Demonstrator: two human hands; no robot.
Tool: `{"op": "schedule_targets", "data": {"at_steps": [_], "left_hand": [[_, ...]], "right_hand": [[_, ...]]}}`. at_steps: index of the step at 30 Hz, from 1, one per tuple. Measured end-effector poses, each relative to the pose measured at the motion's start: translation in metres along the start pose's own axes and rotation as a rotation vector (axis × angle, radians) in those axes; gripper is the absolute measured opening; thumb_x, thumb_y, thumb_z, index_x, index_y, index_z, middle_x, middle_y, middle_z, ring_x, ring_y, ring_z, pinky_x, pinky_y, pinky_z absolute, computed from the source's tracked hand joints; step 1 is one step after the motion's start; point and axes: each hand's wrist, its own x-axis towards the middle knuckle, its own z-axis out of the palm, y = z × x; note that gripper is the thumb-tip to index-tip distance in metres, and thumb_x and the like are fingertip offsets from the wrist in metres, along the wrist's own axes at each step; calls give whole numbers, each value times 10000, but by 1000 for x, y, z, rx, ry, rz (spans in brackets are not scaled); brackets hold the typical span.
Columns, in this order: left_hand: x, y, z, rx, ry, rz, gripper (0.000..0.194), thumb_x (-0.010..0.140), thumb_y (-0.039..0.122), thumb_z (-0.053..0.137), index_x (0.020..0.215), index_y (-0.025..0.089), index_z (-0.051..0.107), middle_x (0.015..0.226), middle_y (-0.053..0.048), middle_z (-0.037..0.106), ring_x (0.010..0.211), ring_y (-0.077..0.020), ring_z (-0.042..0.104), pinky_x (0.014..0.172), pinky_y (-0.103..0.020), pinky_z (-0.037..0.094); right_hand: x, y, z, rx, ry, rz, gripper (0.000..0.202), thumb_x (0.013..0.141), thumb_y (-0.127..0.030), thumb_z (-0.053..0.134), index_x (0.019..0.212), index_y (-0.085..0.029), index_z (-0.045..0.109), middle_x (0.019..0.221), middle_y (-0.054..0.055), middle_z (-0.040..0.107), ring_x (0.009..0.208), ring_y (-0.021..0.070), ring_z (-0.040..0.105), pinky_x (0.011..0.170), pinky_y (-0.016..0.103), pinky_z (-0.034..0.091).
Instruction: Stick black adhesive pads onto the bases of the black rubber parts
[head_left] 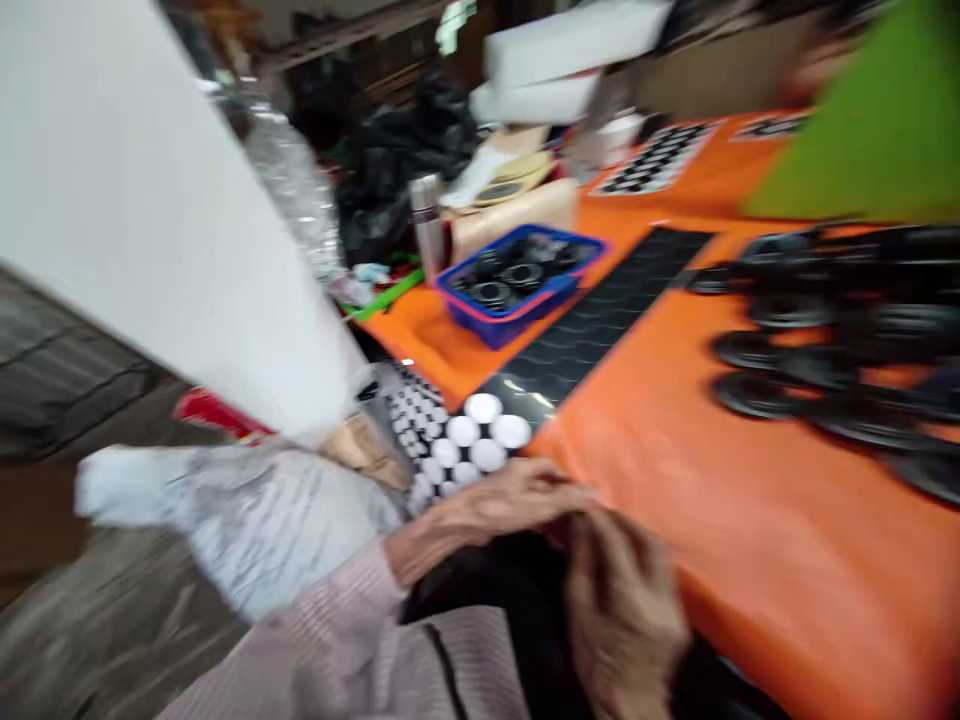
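Note:
In the head view my left hand reaches in from the left, fingers bent and pressed together at the near edge of the orange table cover. My right hand meets it there, its fingers curled in a pinch. Whatever the two hold between them is hidden and blurred by motion. Just beyond my left hand lies a black sheet with white round dots. A long dark strip with a curved pattern runs away from it across the cover.
A blue basket contains black round parts. Several stacks of black discs stand at the right. A large white panel leans at the left, above a white plastic bag. A green board rises at the back right.

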Motion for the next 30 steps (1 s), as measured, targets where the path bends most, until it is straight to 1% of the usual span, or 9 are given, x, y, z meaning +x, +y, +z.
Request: {"op": "schedule_targets", "data": {"at_steps": [3, 5, 8, 11, 14, 18, 21, 25, 30], "left_hand": [[4, -7, 7, -19, -78, 66, 218, 765, 398, 623, 769, 186, 574, 724, 22, 590, 687, -112, 570, 677, -235, 459], [13, -5, 14, 46, -131, 97, 232, 788, 403, 606, 827, 176, 584, 763, 4, 613, 686, -117, 583, 677, -233, 460], [23, 8, 29, 322, -244, 154, 304, 821, 453, 563, 922, 174, 626, 715, -28, 638, 640, -161, 610, 676, -283, 474], [46, 31, 47, 617, -29, 355, 320, 805, 461, 595, 993, 209, 651, 839, -73, 672, 882, -249, 637, 881, -369, 453], [94, 60, 72, 681, 120, 469, 277, 867, 370, 514, 1048, 197, 632, 1087, -126, 638, 1141, -297, 531, 1067, -439, 293], [160, 81, 112, 664, 65, 494, 306, 774, 261, 635, 1064, 169, 601, 1208, -157, 587, 1219, -338, 457, 1057, -475, 293], [185, 81, 133, 583, 34, 486, 306, 720, 178, 672, 1013, 205, 586, 1269, -120, 559, 1284, -334, 375, 1073, -495, 264], [178, 78, 133, 408, -29, 380, 199, 769, 192, 632, 949, 200, 547, 1119, -110, 611, 1195, -296, 469, 995, -463, 375], [122, 64, 102, 63, -315, 154, 223, 892, 369, 511, 1047, 209, 503, 917, -68, 648, 768, -182, 656, 734, -339, 516]], "right_hand": [[9, -11, -9, 31, -124, -126, 299, 886, -286, 559, 1174, -230, 618, 1151, 109, 622, 1003, 228, 633, 836, 374, 546], [15, -12, -13, 107, -59, 67, 324, 894, -316, 554, 1196, -200, 566, 1110, 108, 629, 941, 205, 651, 794, 349, 562], [26, -6, -26, 206, 121, 360, 228, 911, -411, 520, 919, -193, 588, 831, 33, 633, 740, 166, 629, 679, 299, 536], [39, 1, -48, 220, 334, 436, 292, 876, -481, 543, 785, -204, 554, 709, -12, 572, 661, 146, 563, 636, 271, 478], [49, 10, -73, 256, 450, 449, 321, 819, -520, 596, 792, -202, 560, 713, -18, 554, 665, 144, 539, 645, 267, 458], [46, 23, -94, 307, 293, 491, 336, 782, -531, 631, 791, -198, 589, 738, -10, 550, 694, 145, 518, 666, 266, 454], [37, 30, -100, 342, 219, 523, 345, 778, -540, 634, 832, -200, 604, 740, -8, 554, 670, 141, 512, 663, 271, 460], [34, 34, -103, 375, 179, 526, 363, 773, -556, 636, 852, -202, 624, 719, -5, 559, 645, 141, 512, 646, 275, 466], [34, 29, -107, 368, 83, 496, 348, 772, -535, 654, 870, -201, 640, 803, 32, 625, 746, 180, 587, 697, 302, 504]]}}
